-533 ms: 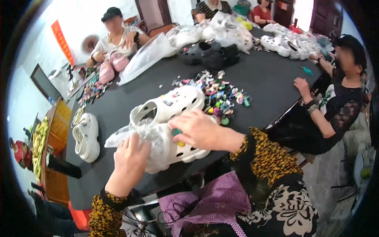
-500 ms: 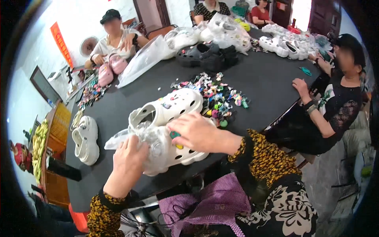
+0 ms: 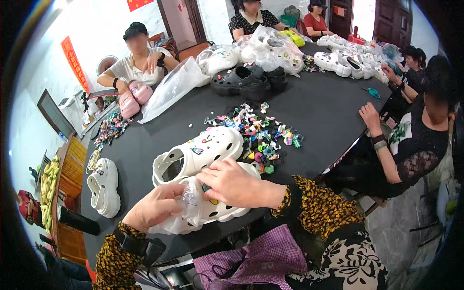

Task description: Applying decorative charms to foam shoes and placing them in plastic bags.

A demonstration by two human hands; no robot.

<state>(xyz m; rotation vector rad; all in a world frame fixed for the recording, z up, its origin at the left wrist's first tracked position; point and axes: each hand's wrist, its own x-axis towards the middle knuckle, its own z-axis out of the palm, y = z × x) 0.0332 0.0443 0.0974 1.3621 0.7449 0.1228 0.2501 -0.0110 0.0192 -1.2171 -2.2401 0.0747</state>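
One white shoe (image 3: pixel 103 188) is standing left of the near shoe (image 3: pixel 221 210). The left hand (image 3: pixel 155 205) is holding clear plastic (image 3: pixel 191 203) in nearly closed fingers, at the near shoe's back end. A second white shoe (image 3: pixel 220 145) is sitting just behind the near shoe. The right hand (image 3: pixel 233 183) is resting half-bent on the near shoe's top, by a green charm (image 3: pixel 206 187); I cannot tell if it is gripping. Small charms (image 3: pixel 263 133) are lying past the near shoe.
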